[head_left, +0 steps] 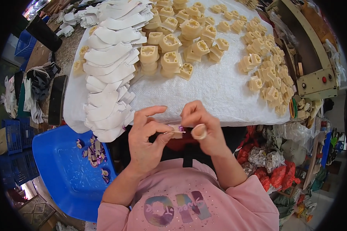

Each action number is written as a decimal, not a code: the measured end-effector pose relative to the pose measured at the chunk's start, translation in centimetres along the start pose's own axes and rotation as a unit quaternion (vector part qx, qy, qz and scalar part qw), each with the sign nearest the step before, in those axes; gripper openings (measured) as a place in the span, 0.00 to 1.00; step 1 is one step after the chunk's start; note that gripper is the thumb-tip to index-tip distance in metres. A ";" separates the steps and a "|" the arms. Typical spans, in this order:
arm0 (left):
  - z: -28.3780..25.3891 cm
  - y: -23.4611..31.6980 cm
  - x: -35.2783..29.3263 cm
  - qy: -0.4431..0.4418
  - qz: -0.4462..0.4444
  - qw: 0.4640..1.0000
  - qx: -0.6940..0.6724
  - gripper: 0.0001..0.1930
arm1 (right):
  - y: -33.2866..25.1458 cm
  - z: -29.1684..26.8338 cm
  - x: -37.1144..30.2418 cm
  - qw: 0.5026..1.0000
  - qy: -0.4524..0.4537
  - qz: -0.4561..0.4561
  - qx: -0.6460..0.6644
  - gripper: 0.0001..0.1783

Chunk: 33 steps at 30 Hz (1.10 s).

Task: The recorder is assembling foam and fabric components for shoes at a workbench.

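Note:
Just off the table's near edge, my left hand [144, 133] pinches a small pale piece [176, 134] with shiny purple trim between thumb and fingers. Curled over the purple end of that piece is my right hand [206, 129], its fingertips at the trim and its thumb pointing toward me. The exact grip of the right fingertips is partly hidden. Beyond my left hand, overlapping white curved flat pieces [108, 77] form a long row. Stacked cream moulded blocks [171, 61] with hollows in their tops stand farther back on the white cloth [162, 98].
More cream blocks [272, 77] cover the table's right side. At lower left sits a blue tub [71, 184] holding several purple-trimmed pieces [94, 152]. A dark phone-like slab [58, 100] lies left of the cloth. A beige machine [316, 82] stands right, above red and clear plastic bags [277, 175].

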State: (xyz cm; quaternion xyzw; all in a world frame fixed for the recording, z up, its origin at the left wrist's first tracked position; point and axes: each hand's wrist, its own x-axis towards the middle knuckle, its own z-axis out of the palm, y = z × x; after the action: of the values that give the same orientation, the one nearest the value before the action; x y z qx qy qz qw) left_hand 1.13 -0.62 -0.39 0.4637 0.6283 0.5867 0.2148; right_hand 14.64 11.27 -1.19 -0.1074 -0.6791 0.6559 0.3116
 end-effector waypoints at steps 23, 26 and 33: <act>1.7 -0.3 -1.5 -0.103 -0.174 0.939 -0.279 0.28 | 0.2 1.1 0.1 0.980 -0.014 -0.108 -0.164 0.19; 2.5 0.6 -1.3 -0.077 -0.167 0.929 -0.321 0.31 | -1.1 1.1 1.0 0.965 -0.041 0.199 0.165 0.11; 2.9 1.2 -1.7 -0.047 -0.075 0.982 -0.165 0.36 | 0.6 2.2 0.3 0.969 -0.073 0.152 0.183 0.06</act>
State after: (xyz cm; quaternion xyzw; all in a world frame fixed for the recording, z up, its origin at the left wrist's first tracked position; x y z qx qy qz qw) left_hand 4.71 -0.65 -0.43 0.4001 0.5450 0.6421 0.3614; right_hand 13.00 9.73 -1.59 -0.1026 -0.5439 0.8149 0.1722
